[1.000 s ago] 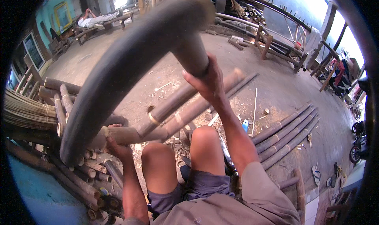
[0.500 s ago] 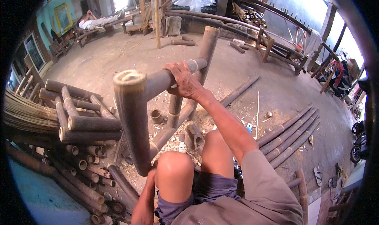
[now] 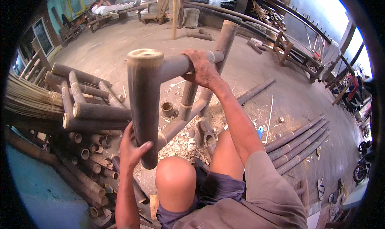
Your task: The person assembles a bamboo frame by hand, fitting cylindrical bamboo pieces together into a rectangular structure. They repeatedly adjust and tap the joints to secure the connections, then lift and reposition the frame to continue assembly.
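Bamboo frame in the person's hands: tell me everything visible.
The bamboo frame looks dark brown with pale joint bands. A thick near post, pale cut end up, and a far post are joined by an upper rail and a lower rail, with a short upright between the rails. It is held before the person's knees; whether it rests on anything is unclear. The right hand grips the upper rail; the left hand touches the near post's lower part.

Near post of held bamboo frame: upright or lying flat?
Roughly upright: the bamboo post has its pale cut end on top, left hand near the bottom.
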`<state>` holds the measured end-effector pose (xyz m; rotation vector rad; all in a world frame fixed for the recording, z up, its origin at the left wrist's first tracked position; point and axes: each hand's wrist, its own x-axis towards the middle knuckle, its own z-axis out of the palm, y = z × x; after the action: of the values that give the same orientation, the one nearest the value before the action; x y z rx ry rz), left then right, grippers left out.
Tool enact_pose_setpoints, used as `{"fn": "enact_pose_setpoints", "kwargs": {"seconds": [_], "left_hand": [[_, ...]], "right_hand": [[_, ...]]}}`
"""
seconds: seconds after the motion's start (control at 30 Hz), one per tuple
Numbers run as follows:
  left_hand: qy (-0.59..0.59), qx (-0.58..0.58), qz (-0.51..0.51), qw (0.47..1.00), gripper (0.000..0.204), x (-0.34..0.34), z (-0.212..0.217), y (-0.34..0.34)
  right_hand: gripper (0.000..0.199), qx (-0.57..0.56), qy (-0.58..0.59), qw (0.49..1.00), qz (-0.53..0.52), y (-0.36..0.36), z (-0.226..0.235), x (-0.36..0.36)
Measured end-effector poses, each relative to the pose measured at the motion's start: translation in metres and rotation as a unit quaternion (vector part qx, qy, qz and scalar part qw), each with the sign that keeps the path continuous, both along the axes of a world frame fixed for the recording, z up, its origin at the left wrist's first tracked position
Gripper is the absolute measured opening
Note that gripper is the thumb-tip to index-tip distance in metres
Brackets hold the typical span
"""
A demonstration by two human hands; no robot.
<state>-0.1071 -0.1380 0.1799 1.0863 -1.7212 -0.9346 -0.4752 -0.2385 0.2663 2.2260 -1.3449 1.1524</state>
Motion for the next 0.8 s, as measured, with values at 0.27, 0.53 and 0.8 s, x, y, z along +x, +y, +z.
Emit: {"fn": "enact_pose_setpoints", "kwargs": {"seconds": [0.27, 0.53, 0.8], "left_hand": [[-0.035, 0.023, -0.035, 0.999, 0.093, -0.108, 0.089, -0.064], [0.089, 0.011, -0.182, 0.979, 0.103, -0.212, 0.101, -0.04], [0.23, 0.074, -0.159, 0.957, 0.103, -0.241, 0.083, 0.01]], "right_hand": [[0.065, 0.149, -0.443, 0.87, -0.158, 0.088, -0.066, 0.042], [0.104, 0.27, -0.567, 0.778, 0.012, 0.228, -0.139, 0.086], [0.106, 0.235, -0.586, 0.775, 0.039, 0.259, -0.134, 0.048]]}}
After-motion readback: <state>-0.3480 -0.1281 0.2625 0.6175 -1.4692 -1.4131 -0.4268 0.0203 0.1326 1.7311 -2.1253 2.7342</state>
